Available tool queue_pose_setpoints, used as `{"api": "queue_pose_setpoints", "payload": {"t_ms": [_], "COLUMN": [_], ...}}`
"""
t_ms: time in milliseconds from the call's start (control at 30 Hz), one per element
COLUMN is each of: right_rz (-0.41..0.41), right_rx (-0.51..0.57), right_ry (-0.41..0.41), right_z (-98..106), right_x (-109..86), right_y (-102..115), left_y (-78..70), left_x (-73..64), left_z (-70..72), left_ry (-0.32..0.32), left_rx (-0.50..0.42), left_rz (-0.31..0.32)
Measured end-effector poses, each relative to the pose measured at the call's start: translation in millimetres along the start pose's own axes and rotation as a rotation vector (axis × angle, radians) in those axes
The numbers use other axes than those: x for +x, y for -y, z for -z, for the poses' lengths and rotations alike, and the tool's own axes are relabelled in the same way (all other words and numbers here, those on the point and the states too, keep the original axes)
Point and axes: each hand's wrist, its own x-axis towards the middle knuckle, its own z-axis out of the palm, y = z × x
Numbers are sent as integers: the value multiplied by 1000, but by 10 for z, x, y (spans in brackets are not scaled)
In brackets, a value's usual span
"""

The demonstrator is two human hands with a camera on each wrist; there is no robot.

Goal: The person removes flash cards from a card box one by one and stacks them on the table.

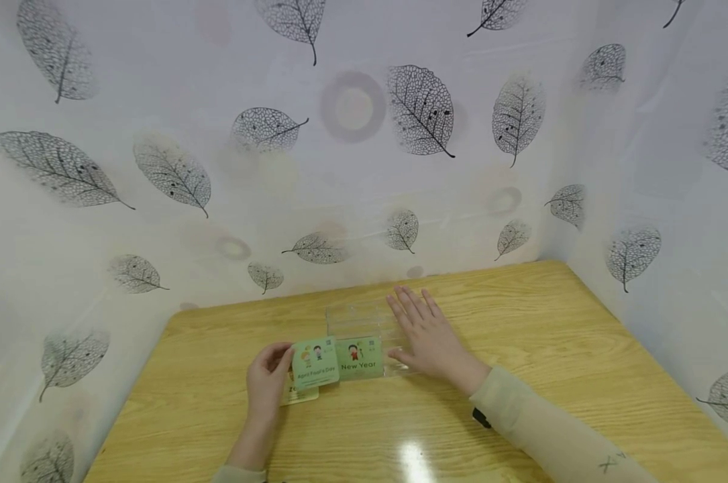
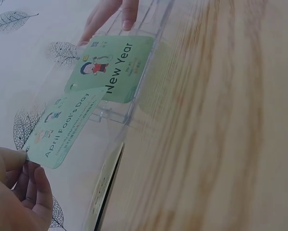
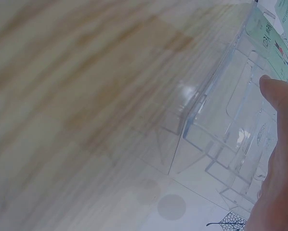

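My left hand [image 1: 269, 379] pinches a green April Fool's Day card [image 1: 315, 365] by its left edge, thumb in front. The card is raised and tilted, and it overlaps the left side of a green New Year card [image 1: 360, 359]. That New Year card leans in the front of a clear plastic stepped rack [image 3: 230, 110]. With fingers spread, my right hand [image 1: 427, 335] rests at the rack's right part, its thumb near the New Year card. Below the left hand, a pale yellow card [image 2: 105, 187] lies on the table, mostly hidden in the head view.
The wooden table [image 1: 521, 322] meets a white leaf-printed cloth [image 1: 351, 188] behind and at both sides. Higher clear tiers of the rack [image 1: 351, 312] stand behind the green cards. A dark band [image 1: 481, 417] circles the right wrist at the sleeve.
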Motion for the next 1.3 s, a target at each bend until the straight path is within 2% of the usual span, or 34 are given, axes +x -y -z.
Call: {"api": "queue_pose_setpoints", "payload": {"t_ms": [700, 933, 1067, 1300], "right_rz": [5, 3, 4, 1], "right_rx": [19, 3, 12, 26], "right_ry": [-37, -12, -16, -12], "right_z": [-11, -7, 7, 21], "right_x": [-5, -8, -10, -7], "right_y": [0, 1, 5, 9], "left_y": [27, 82, 101, 129], "left_x": [3, 11, 19, 40], "left_z": [213, 254, 274, 301], "left_ry": [-5, -19, -9, 22], "left_rx": [53, 47, 34, 26], "left_rz": [25, 48, 68, 59]}}
